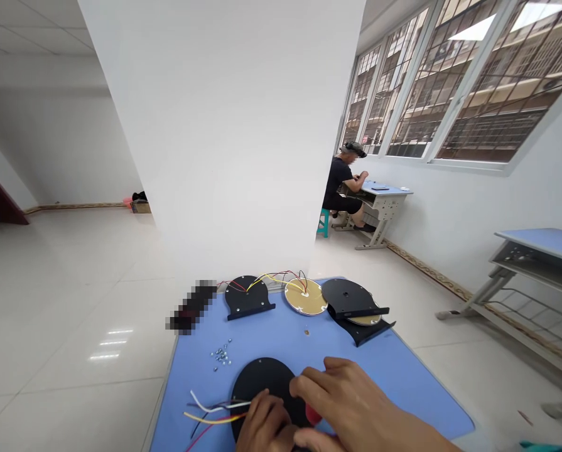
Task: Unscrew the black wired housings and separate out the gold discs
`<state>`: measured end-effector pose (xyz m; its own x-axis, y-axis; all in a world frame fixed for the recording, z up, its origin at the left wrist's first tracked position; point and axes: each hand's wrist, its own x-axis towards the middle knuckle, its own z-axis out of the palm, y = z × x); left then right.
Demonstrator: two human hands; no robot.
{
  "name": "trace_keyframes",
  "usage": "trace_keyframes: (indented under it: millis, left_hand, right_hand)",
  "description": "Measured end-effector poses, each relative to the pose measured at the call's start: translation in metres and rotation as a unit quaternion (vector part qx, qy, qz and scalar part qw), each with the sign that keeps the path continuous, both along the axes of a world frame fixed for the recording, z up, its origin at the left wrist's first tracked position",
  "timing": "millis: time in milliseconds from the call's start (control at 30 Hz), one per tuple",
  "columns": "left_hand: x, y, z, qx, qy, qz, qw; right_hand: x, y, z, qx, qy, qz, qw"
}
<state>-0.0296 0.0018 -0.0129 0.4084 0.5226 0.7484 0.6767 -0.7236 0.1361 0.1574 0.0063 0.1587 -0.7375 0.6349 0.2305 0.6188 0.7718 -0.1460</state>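
Observation:
A black round plate (263, 375) lies at the front of the blue desk, partly covered by both hands. White, yellow, red and dark wires (217, 419) stick out on its left. My left hand (267, 425) rests on the plate with curled fingers pressed against it; the fingertips are partly hidden. Close by on the right, my right hand (349, 402) is closed around a red-handled tool (313, 414). Only a bit of the red handle shows, and the tool's tip is hidden. Small silver screws (221, 356) lie scattered left of the plate.
Along the blue desk's (281, 336) back edge sit a black plate with a bent lip (247, 298), a gold-coloured disc (304, 304) and stacked black plates (351, 300). A blurred dark object (191, 309) is at the left corner. A white pillar (233, 138) stands behind; a person (344, 179) sits farther off.

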Motion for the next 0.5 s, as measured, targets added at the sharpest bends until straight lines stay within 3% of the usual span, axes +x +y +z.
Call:
trace_keyframes:
  millis: [200, 267, 367, 500]
  left_hand:
    - [0.013, 0.003, -0.009, -0.112, 0.029, -0.012, 0.993]
    - [0.011, 0.004, -0.008, -0.136, 0.040, -0.005, 0.990]
    - [0.009, 0.008, -0.012, -0.118, 0.041, -0.003, 0.992]
    - [0.011, 0.011, -0.021, -0.111, 0.040, 0.011, 0.993]
  right_hand:
    - [0.000, 0.000, 0.001, -0.045, 0.035, 0.071, 0.996]
    - [0.001, -0.001, 0.001, -0.047, 0.021, 0.056, 0.997]
    - [0.000, -0.001, -0.001, -0.041, 0.008, 0.017, 0.999]
    - [0.000, -0.003, 0.005, -0.055, 0.042, 0.092, 0.993]
